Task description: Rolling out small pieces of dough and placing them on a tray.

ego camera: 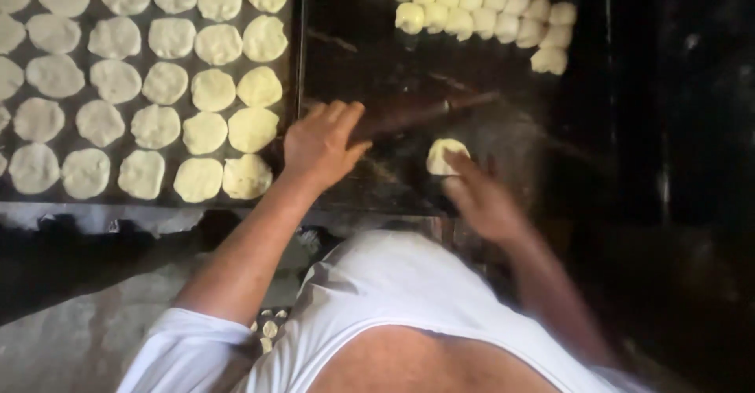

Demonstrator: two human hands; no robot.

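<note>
My left hand (pixel 321 143) rests over the near end of a dark wooden rolling pin (pixel 429 112), which lies slanted across a dark work board (pixel 370 62). The fingers are stretched out along the pin. My right hand (pixel 481 198) reaches onto the board, its fingertips on a small pale dough piece (pixel 442 155) just below the pin. The hand is blurred, so the grip is unclear.
To the left, a dark tray (pixel 288 86) holds several rows of flattened dough discs (pixel 206 132). Two rows of dough balls (pixel 480 11) sit at the board's far right. A pale floor (pixel 71 338) shows below left. The right side is dark.
</note>
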